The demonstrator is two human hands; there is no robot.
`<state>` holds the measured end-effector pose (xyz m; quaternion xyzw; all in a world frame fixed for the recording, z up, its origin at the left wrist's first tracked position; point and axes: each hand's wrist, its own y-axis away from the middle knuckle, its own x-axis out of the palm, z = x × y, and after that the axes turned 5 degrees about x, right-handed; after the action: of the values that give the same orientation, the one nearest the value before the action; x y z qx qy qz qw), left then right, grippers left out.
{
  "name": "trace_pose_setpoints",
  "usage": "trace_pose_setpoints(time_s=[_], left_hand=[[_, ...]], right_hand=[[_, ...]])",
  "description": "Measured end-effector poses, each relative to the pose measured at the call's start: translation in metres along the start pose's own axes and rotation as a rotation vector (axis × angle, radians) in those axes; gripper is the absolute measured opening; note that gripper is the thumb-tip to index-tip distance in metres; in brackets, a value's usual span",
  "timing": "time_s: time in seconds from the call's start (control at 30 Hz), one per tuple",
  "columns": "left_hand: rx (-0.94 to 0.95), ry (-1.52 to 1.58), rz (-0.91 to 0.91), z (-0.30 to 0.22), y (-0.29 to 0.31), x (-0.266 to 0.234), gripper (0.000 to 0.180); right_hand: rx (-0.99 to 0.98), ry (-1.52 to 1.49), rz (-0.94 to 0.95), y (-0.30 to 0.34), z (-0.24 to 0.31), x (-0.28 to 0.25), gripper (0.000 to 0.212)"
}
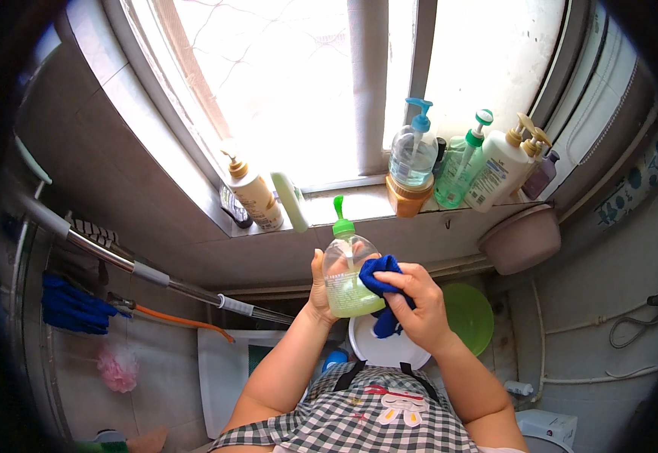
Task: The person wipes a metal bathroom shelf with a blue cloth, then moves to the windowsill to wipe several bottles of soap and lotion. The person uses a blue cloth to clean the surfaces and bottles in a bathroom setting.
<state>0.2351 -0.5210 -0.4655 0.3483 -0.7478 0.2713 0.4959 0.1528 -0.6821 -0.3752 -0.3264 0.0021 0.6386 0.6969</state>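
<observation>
My left hand [318,291] grips a clear pump bottle [346,279] with a green pump top and pale green liquid, held upright below the window sill. Against the bottle's right side my right hand [418,302] presses a bunched blue cloth [379,275]. Part of the cloth hangs down below my right hand. Both forearms come up from the lower edge over a checked apron.
The window sill [359,204] carries several pump bottles, among them a blue-topped clear one [412,155] and a white one [499,170]. A pink basin [522,241] hangs at right, with a green basin [471,315] and a white basin [386,351] below. Metal rail [155,273] at left.
</observation>
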Motion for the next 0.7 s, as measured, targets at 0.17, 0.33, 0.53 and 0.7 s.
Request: trace_pose_setpoints(time_s=[0.17,0.33,0.53,0.7], left_hand=[[0.039,0.077,0.006,0.002,-0.004,-0.008,0.083],[0.057,-0.121,-0.074,-0.003,-0.007,0.005,0.073],[-0.002,-0.367,-0.078,0.003,-0.006,0.022,0.079],[0.009,-0.565,0.007,-0.001,0.0,0.034,0.098]], right_hand=[[-0.022,0.048,0.022,0.013,0.003,-0.001,0.024],[0.012,0.034,0.054,0.018,-0.003,-0.01,0.028],[0.037,0.04,-0.091,-0.013,0.006,-0.015,0.024],[0.092,0.114,-0.203,-0.015,-0.018,-0.007,0.024]])
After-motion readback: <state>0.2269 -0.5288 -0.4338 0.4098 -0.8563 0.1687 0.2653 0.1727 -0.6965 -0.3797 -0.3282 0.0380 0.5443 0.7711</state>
